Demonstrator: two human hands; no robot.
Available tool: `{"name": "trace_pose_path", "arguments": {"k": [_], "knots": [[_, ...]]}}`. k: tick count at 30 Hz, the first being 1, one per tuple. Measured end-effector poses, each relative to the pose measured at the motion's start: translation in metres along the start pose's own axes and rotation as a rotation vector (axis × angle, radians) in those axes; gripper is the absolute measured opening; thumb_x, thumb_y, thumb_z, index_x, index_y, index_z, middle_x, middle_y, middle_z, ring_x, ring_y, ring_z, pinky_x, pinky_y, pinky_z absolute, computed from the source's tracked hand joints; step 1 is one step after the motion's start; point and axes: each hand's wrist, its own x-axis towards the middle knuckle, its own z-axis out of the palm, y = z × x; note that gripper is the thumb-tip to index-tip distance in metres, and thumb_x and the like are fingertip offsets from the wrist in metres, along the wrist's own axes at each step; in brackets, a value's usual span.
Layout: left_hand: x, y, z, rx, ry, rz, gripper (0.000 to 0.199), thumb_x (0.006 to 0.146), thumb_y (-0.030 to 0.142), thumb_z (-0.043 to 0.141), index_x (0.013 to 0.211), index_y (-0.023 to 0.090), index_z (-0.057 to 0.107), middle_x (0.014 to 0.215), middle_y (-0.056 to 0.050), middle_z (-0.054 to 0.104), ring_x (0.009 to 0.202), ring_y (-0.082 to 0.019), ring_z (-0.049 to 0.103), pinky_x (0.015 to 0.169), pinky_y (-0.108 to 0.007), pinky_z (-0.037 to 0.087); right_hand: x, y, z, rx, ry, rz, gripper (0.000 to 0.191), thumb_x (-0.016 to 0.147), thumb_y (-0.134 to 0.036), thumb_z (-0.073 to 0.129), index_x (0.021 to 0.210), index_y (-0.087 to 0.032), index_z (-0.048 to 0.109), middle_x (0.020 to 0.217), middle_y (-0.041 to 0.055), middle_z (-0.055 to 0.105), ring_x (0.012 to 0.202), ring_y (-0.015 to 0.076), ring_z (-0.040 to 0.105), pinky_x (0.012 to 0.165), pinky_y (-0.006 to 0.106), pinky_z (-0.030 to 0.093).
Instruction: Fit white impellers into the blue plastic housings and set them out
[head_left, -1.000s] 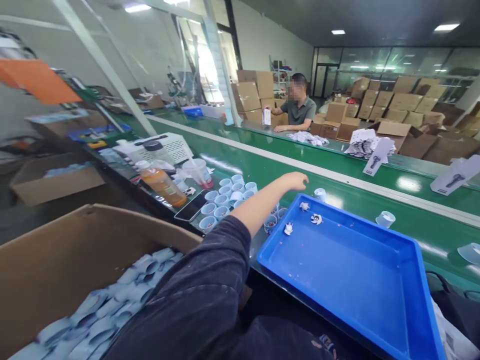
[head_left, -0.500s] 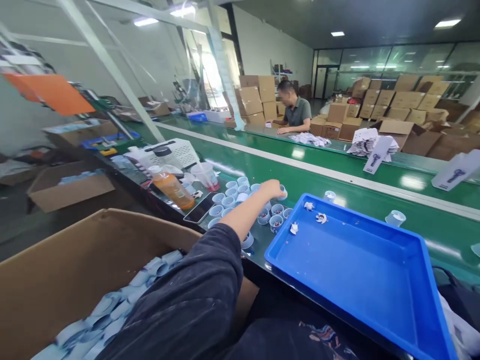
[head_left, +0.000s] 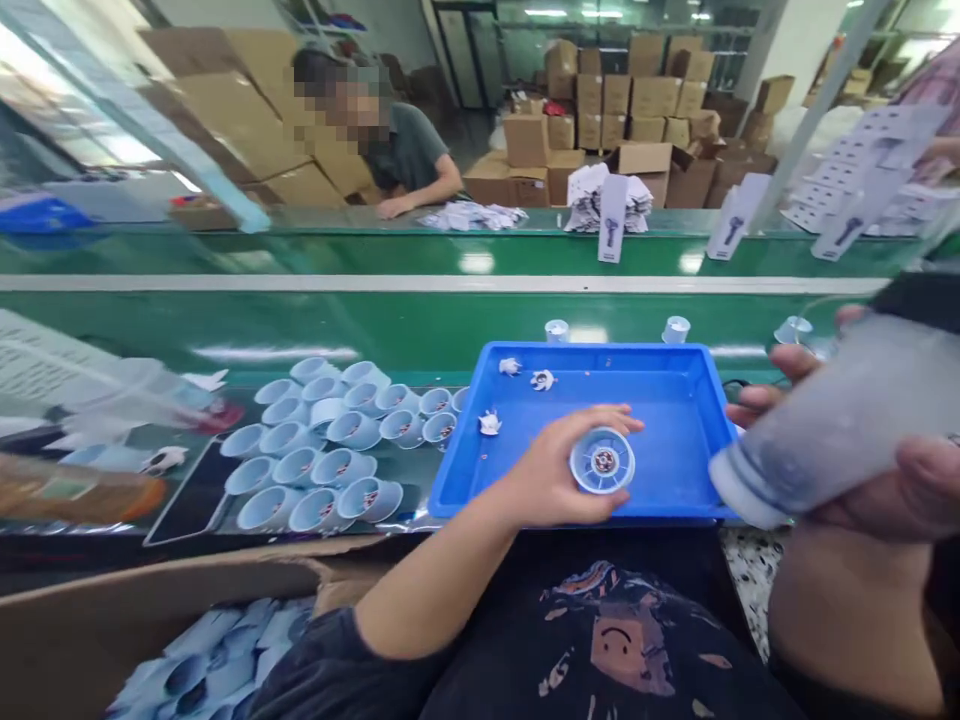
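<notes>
My left hand [head_left: 551, 465] is wrapped round a light-blue plastic cup [head_left: 602, 461] over the blue tray [head_left: 637, 400]. The cup's open mouth faces me, showing ribs and a round reddish-and-metal centre inside. On the right, my right hand [head_left: 862, 515] grips a pale, frosted, bottle-like cylinder [head_left: 847, 420] with a dark end. Its narrower whitish end points down and left; blur hides its exact kind. In the tray's left part lie several small white finned wheels [head_left: 542, 380]. Left of the tray stand several light-blue cups [head_left: 352, 430] in rows, some with reddish parts inside.
A carton [head_left: 322, 580] full of light-blue cups sits at lower left. A phone [head_left: 187, 490] and an orange bottle [head_left: 82, 490] lie on the left. More cups [head_left: 676, 330] stand on the green belt [head_left: 420, 325] behind the tray. A person [head_left: 412, 150] sits across it.
The view has swung right. My left hand has brought a cup from beside the cup rows to over the tray. My right hand, holding the pale cylinder, has come into view.
</notes>
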Motion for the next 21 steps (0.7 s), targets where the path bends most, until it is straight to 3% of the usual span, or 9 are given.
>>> {"name": "trace_pose_path", "arguments": {"k": [2, 4, 7, 12, 17, 21], "knots": [[-0.004, 0.004, 0.024, 0.12, -0.061, 0.05, 0.039, 0.069, 0.023, 0.069, 0.106, 0.023, 0.056, 0.104, -0.007, 0.069, 0.096, -0.026, 0.067, 0.086, -0.042, 0.054, 0.009, -0.006, 0.015, 0.298, 0.068, 0.076, 0.043, 0.081, -0.048, 0.073, 0.117, -0.028, 0.061, 0.095, 0.0032, 0.059, 0.076, 0.0195, 0.064, 0.066, 0.034, 0.058], [-0.004, 0.007, 0.037, 0.22, -0.087, 0.097, 0.036, 0.071, 0.029, 0.069, 0.104, 0.021, 0.056, 0.095, -0.007, 0.07, 0.085, -0.025, 0.067, 0.076, -0.041, 0.055, 0.016, -0.007, 0.029, 0.428, 0.07, 0.076, 0.034, 0.074, -0.044, 0.08, 0.099, -0.026, 0.065, 0.087, -0.0003, 0.058, 0.07, 0.0163, 0.06, 0.06, 0.028, 0.055], [0.0, 0.016, 0.044, 0.304, -0.121, 0.124, 0.031, 0.074, 0.039, 0.069, 0.094, 0.019, 0.056, 0.085, -0.007, 0.069, 0.078, -0.026, 0.066, 0.069, -0.039, 0.054, 0.017, -0.006, 0.043, 0.442, 0.062, 0.04, 0.029, 0.08, -0.049, 0.077, 0.091, -0.024, 0.066, 0.082, 0.0006, 0.059, 0.068, 0.0165, 0.058, 0.056, 0.027, 0.051], [0.001, 0.027, 0.048, 0.353, -0.108, 0.08, 0.018, 0.073, 0.033, 0.066, 0.079, 0.021, 0.053, 0.077, -0.004, 0.066, 0.073, -0.023, 0.065, 0.064, -0.036, 0.052, 0.009, -0.011, 0.046, 0.376, 0.124, 0.082, 0.036, 0.078, -0.054, 0.078, 0.086, -0.022, 0.066, 0.081, 0.0021, 0.057, 0.067, 0.0187, 0.057, 0.055, 0.03, 0.05], [0.0, 0.028, 0.051, 0.352, -0.112, 0.058, 0.019, 0.071, 0.033, 0.066, 0.077, 0.021, 0.052, 0.073, -0.003, 0.064, 0.069, -0.023, 0.064, 0.059, -0.035, 0.05, 0.007, -0.016, 0.047, 0.362, 0.141, 0.082, 0.033, 0.086, -0.055, 0.07, 0.085, -0.023, 0.065, 0.084, 0.0023, 0.056, 0.067, 0.0191, 0.057, 0.056, 0.033, 0.051], [0.0, 0.037, 0.054, 0.356, -0.13, -0.019, 0.023, 0.067, 0.03, 0.07, 0.077, 0.021, 0.052, 0.073, -0.002, 0.064, 0.069, -0.022, 0.063, 0.061, -0.034, 0.049, 0.008, -0.015, 0.052, 0.367, 0.124, 0.101, 0.032, 0.083, -0.054, 0.074, 0.087, -0.024, 0.065, 0.087, 0.0022, 0.055, 0.07, 0.019, 0.058, 0.056, 0.031, 0.051]]}}
